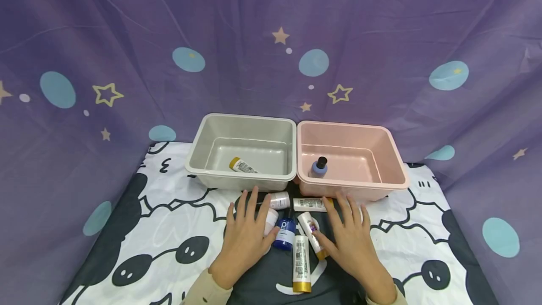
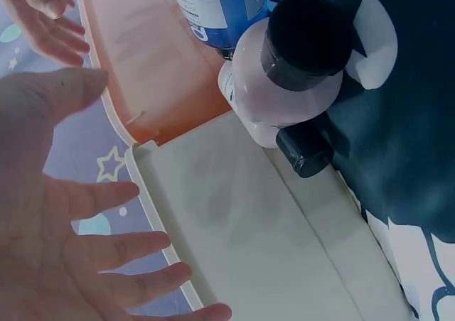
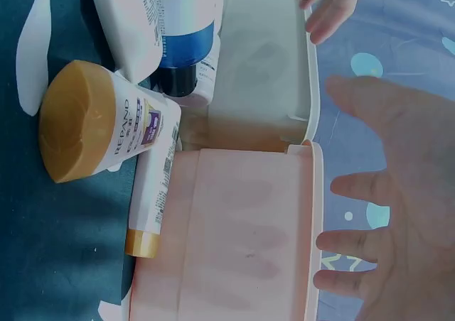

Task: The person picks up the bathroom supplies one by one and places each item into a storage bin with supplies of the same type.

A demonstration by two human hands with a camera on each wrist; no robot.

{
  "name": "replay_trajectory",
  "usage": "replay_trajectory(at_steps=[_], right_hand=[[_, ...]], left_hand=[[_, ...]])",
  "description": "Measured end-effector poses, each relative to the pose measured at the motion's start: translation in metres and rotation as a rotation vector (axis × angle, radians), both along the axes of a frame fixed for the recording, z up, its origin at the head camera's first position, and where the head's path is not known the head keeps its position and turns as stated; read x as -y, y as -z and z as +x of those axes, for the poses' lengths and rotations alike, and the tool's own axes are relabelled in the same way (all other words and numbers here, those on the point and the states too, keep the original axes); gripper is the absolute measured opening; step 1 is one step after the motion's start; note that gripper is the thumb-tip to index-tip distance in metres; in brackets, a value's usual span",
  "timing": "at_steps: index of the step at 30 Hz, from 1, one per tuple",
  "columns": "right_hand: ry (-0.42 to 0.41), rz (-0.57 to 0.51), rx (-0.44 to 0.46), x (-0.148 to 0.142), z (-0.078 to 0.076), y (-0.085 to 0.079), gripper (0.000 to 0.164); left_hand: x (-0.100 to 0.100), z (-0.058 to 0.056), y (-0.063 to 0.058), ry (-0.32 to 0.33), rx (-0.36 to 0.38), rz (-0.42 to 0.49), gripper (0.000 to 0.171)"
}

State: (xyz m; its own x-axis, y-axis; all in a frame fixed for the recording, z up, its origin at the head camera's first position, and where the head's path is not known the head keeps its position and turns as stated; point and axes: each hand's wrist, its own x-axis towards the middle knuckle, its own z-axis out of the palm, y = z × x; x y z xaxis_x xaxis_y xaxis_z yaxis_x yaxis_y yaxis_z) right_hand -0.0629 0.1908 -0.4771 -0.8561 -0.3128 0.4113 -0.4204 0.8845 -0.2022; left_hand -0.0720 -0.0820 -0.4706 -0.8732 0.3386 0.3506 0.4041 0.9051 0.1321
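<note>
Blue, glossy plastic makes up the bottle (image 1: 285, 235) at the frame's lower centre, among tapering white tubes (image 1: 301, 259) with gold caps. The left hand (image 1: 246, 229) and right hand (image 1: 349, 239) flank them, fingers spread, holding nothing. Wrapping fingers round these smooth bodies should grip better than pinching caps. Moulded grey (image 1: 241, 173) and pink bins (image 1: 353, 183) stand mid-frame.

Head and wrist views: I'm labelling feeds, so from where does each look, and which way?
Head: on the head, facing forward and down at the gray bin and pink bin; left fingers, right fingers and sleeves show.
Left wrist: on that wrist, facing both bins; left fingers show large, right ones at a corner.
Right wrist: on that wrist, facing both bins; right fingers show large, left ones at top.
Shared: both wrist views show the dark-blue bottle.
</note>
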Motion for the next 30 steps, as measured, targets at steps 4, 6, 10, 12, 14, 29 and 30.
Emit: replay_trajectory(at_steps=[4,6,10,12,14,29,30], right_hand=[[-0.016,-0.047,-0.025,-0.001,0.000,0.001,0.076],[-0.020,-0.072,-0.038,-0.001,-0.001,0.000,0.077],[-0.021,-0.115,-0.040,-0.001,-0.001,0.000,0.075],[-0.023,-0.135,-0.032,-0.001,-0.001,0.000,0.074],[-0.023,-0.149,-0.022,-0.002,-0.001,0.000,0.073],[0.007,-0.338,0.179,0.000,-0.003,0.010,0.053],[0.013,-0.352,0.196,0.000,-0.004,0.012,0.051]], left_hand=[[0.004,-0.001,-0.001,0.004,-0.051,0.037,0.076],[0.007,-0.002,-0.001,0.012,-0.081,0.061,0.073],[0.014,-0.006,-0.004,0.042,-0.165,0.137,0.066],[0.019,-0.008,-0.006,0.052,-0.194,0.185,0.063],[0.024,-0.011,-0.008,0.051,-0.216,0.232,0.060],[0.075,-0.037,-0.034,-0.139,-0.172,0.432,0.051],[0.079,-0.040,-0.035,-0.150,-0.164,0.443,0.051]])
